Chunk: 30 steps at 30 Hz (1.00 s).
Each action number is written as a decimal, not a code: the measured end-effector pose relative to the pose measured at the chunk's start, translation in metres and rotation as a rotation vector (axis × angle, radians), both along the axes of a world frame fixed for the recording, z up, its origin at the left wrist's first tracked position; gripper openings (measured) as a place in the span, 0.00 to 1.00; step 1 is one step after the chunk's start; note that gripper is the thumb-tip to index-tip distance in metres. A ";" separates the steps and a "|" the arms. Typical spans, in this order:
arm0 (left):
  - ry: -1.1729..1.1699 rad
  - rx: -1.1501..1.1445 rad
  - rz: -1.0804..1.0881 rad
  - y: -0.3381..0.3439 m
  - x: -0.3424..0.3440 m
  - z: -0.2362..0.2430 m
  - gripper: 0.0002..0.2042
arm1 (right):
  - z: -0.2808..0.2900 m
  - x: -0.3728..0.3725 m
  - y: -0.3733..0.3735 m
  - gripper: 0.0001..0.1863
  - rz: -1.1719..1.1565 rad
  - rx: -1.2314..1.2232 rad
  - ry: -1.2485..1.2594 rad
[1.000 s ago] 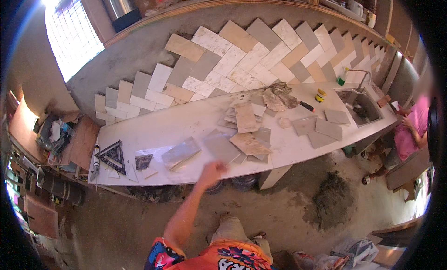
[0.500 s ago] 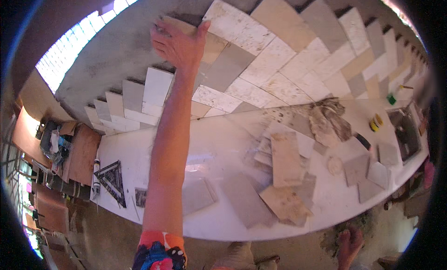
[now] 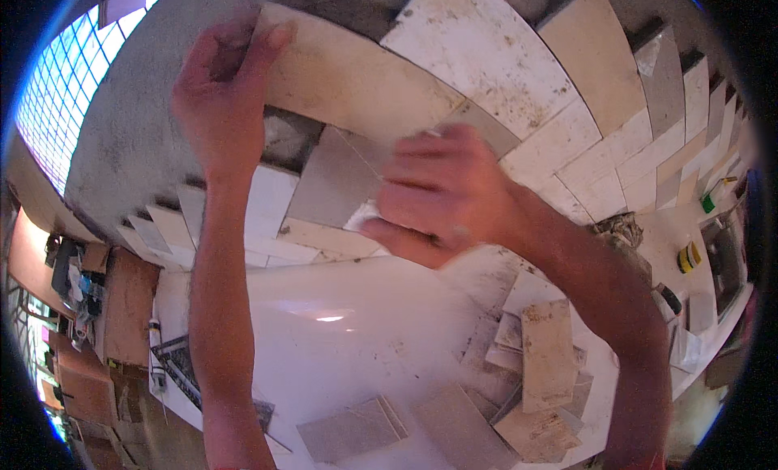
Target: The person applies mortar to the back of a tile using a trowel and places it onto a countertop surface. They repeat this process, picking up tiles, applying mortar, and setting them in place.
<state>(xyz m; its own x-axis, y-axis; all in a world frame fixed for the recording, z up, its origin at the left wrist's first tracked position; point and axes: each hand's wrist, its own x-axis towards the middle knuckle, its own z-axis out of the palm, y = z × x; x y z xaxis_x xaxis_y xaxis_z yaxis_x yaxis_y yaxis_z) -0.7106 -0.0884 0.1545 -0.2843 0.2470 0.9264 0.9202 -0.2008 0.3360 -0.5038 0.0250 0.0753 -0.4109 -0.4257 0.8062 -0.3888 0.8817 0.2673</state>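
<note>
My left hand (image 3: 223, 97) pinches the upper left end of a beige tile (image 3: 356, 69) on the wall, its thumb on the tile's face. Just below the right part of that tile is my right hand (image 3: 442, 194), blurred, with its fingers curled in. A small white bit shows at its fingertips, too unclear to name. Behind the right hand lies a grey tile (image 3: 332, 178). A speckled white tile (image 3: 494, 57) sits against the beige one's right end. Under the beige tile's left part, a dark gap (image 3: 290, 138) shows.
Slanted tiles cover the wall to both sides. Below runs a white countertop (image 3: 324, 324) with stacked loose tiles (image 3: 547, 356), a black triangle (image 3: 178, 361), a white tube (image 3: 156, 352), a yellow roll (image 3: 689, 258), a crumpled cloth (image 3: 620, 229) and a sink (image 3: 720, 255).
My right hand has come into view over the tiles. My left hand has gone from spread fingers to a pinch at the beige tile's end. The view has moved closer to the wall.
</note>
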 end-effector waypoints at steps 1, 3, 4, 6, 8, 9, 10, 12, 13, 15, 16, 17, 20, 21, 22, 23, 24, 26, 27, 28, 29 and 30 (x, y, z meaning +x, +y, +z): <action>0.008 -0.028 0.032 -0.001 0.001 0.007 0.16 | 0.010 -0.026 0.002 0.15 0.064 0.000 0.067; -0.006 -0.071 0.054 -0.005 0.000 0.016 0.12 | 0.027 -0.059 -0.001 0.14 0.171 -0.010 0.156; -0.031 -0.091 0.047 -0.007 0.001 0.019 0.12 | 0.034 -0.071 -0.006 0.13 0.215 -0.025 0.176; -0.053 -0.128 0.031 -0.010 -0.001 0.023 0.11 | 0.040 -0.085 -0.001 0.13 0.218 -0.037 0.190; -0.039 -0.163 0.030 -0.013 -0.002 0.026 0.11 | 0.045 -0.097 0.012 0.12 0.149 -0.034 0.192; -0.058 -0.173 0.023 -0.015 -0.002 0.027 0.11 | 0.044 -0.101 0.008 0.14 0.214 -0.040 0.200; -0.077 -0.182 0.015 -0.017 -0.001 0.028 0.11 | 0.043 -0.104 -0.001 0.16 0.277 -0.047 0.208; -0.100 -0.181 -0.021 -0.015 0.002 0.028 0.10 | 0.048 -0.102 -0.003 0.18 0.296 -0.051 0.211; -0.102 -0.173 -0.040 -0.013 0.003 0.029 0.10 | 0.051 -0.100 0.001 0.18 0.258 -0.053 0.209; -0.091 -0.176 -0.032 -0.016 0.001 0.029 0.10 | 0.050 -0.105 -0.002 0.15 0.243 -0.049 0.224; -0.077 -0.183 -0.017 -0.018 0.000 0.029 0.10 | 0.045 -0.107 -0.011 0.12 0.252 -0.037 0.241; -0.069 -0.188 -0.016 -0.017 0.000 0.028 0.10 | 0.041 -0.107 -0.015 0.12 0.249 -0.023 0.252; -0.095 -0.166 -0.070 -0.013 -0.002 0.026 0.10 | 0.038 -0.109 0.001 0.12 0.132 -0.042 0.145; -0.078 -0.166 -0.046 -0.012 -0.003 0.026 0.10 | 0.035 -0.112 0.000 0.12 0.172 -0.067 0.156; -0.061 -0.166 -0.026 -0.011 -0.005 0.027 0.11 | 0.032 -0.116 -0.003 0.12 0.210 -0.090 0.169; -0.048 -0.168 -0.017 -0.008 -0.004 0.026 0.11 | 0.028 -0.111 -0.002 0.13 0.235 -0.115 0.177; -0.023 -0.183 0.025 -0.010 -0.005 0.024 0.12 | 0.017 -0.105 -0.009 0.12 0.235 -0.100 0.115; 0.031 -0.217 0.109 -0.013 -0.003 0.023 0.12 | -0.007 -0.080 -0.030 0.12 0.222 -0.085 -0.018; 0.084 -0.191 0.151 -0.014 -0.005 0.020 0.13 | -0.020 -0.065 -0.041 0.12 0.203 -0.083 -0.095; 0.138 -0.165 0.189 -0.011 -0.006 0.016 0.14 | -0.032 -0.040 -0.046 0.11 0.166 -0.093 -0.184; 0.193 -0.138 0.232 -0.011 -0.004 0.013 0.15 | -0.042 -0.014 -0.050 0.11 0.134 -0.102 -0.272; 0.219 -0.093 0.289 -0.008 -0.002 0.006 0.17 | -0.050 0.016 -0.052 0.10 0.073 -0.141 -0.357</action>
